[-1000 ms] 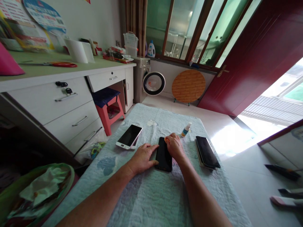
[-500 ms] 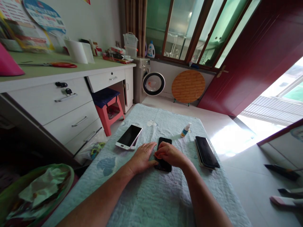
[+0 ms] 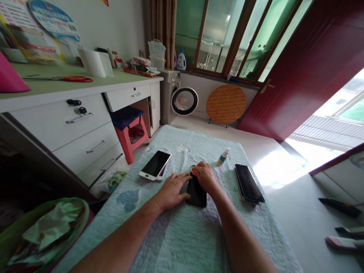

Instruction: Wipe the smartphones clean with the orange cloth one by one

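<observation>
A black smartphone (image 3: 196,193) lies screen up on the cloth-covered table. My left hand (image 3: 171,191) rests along its left side, thumb and fingers spread, fingertips touching the edge. My right hand (image 3: 205,175) is closed over the phone's far end, pressing a small orange cloth (image 3: 194,171) onto it; most of that cloth is hidden under the fingers. To the left, a white smartphone (image 3: 155,165) lies on top of another phone. Beyond my right hand stands a small spray bottle (image 3: 223,156) with a white top. On the right, a dark smartphone (image 3: 249,183) sits on a stack.
The pale blue quilted cover (image 3: 187,242) spreads over the table. A waste bin (image 3: 83,212) with crumpled paper stands at lower left. Beyond it are a white desk (image 3: 82,132) with drawers and a red stool (image 3: 129,142). At the back are a washing machine (image 3: 169,94) and a round wooden tabletop (image 3: 226,104).
My right hand has moved with the orange cloth from the middle of the black smartphone to its far end, uncovering more screen. My left hand stays nearly in place.
</observation>
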